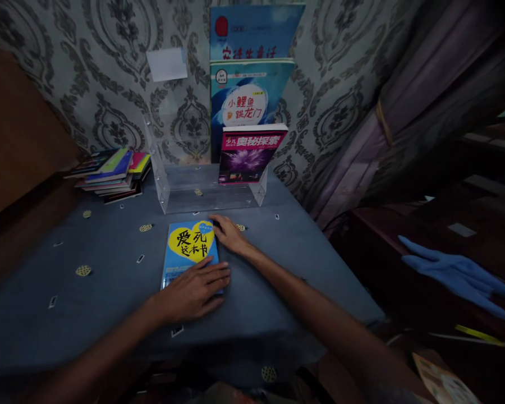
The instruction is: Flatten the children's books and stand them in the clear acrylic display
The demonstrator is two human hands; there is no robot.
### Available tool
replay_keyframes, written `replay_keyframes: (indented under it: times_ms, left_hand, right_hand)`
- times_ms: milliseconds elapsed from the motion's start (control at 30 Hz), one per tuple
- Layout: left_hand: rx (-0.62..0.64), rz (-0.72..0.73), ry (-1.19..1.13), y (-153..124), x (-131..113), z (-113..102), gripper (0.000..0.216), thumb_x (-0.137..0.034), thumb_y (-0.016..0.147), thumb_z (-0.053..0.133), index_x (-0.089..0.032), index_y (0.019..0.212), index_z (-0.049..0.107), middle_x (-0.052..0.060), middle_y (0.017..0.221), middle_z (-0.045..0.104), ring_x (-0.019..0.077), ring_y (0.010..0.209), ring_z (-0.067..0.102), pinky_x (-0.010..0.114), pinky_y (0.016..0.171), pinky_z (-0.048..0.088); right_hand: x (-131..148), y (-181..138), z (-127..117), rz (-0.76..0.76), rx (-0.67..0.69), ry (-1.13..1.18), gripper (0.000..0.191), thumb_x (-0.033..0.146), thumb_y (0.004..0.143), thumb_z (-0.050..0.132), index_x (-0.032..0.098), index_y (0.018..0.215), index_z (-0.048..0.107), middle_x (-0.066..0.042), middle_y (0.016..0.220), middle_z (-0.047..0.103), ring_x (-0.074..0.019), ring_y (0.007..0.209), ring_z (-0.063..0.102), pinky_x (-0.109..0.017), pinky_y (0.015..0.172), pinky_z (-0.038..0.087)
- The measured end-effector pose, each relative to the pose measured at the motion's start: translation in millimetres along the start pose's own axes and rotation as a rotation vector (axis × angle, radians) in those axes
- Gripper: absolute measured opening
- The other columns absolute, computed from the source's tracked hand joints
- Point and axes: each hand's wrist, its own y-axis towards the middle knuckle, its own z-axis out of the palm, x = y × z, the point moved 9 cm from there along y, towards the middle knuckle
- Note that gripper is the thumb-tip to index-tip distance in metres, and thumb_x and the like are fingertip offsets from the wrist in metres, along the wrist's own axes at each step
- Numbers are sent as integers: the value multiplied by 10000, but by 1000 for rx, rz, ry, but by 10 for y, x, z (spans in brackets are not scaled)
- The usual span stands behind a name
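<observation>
A blue book with a yellow heart on its cover [189, 249] lies flat on the grey table [88, 292]. My left hand [197, 289] rests flat on the book's near end, fingers stretched out. At the book's far right corner my right hand [229, 233] touches the edge with curled fingers. Behind the book stands a clear acrylic display rack [180, 185] holding a pink book [248, 154] on its lowest step, a blue book [246, 95] above it and another blue book [255, 31] at the top.
A stack of several colourful books [111, 174] lies at the table's back left. Patterned wallpaper [88, 73] runs behind. A curtain [408, 112] hangs at right. Blue gloves [454, 275] lie on dark furniture at the right.
</observation>
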Motion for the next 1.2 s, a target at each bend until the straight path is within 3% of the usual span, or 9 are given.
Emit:
replay_keyframes:
  times_ms: [267,400,533,667,900,1200]
  left_hand:
    - [-58,-88,-308,-188,145,-222,275,-305,1024,470,-226,1077,728,60,1195,730,200,1274,600,435,1176,400]
    - [-149,-212,-250,-241,427,-273,348,-333,1038,417,-225,1284,639,82,1374,638,214,1315,564,417,1114,477]
    - [-237,-400,-53,-235,924,-252,467,-390,1037,382,-142,1405,529,148,1490,528,265,1405,470,481,1188,372]
    - [-209,-504,58,-80,1277,-162,506,-398,1031,354,-102,1409,513,175,1511,497,276,1424,445,492,1201,330]
    - [-133,-471,85,222,1256,-105,505,-398,1038,342,-139,1439,507,134,1518,502,261,1447,415,492,1205,302]
    - [-128,-414,70,204,1238,-69,493,-416,1054,322,-207,1465,498,89,1548,472,224,1469,381,480,1211,282]
  right_hand:
    - [-106,-51,-92,37,-59,52,357,104,865,537,199,1178,679,-61,1054,741,-215,1005,658,-376,935,509]
    - [-128,-53,-100,54,-61,96,355,96,872,526,198,1175,682,-53,1029,758,-208,969,677,-364,915,513]
    - [-125,-71,-109,83,-43,133,372,86,885,503,191,1201,670,-59,1042,768,-206,977,699,-357,915,520]
    - [-118,-79,-114,111,-35,148,381,75,890,493,168,1219,659,-80,1060,773,-217,999,712,-369,924,525]
    - [-79,-91,-136,89,-48,145,386,55,885,503,180,1208,673,-76,1045,781,-223,1021,723,-369,950,521]
    - [-112,-156,-204,102,-112,124,325,107,893,535,203,1168,679,-46,984,782,-208,968,721,-372,922,528]
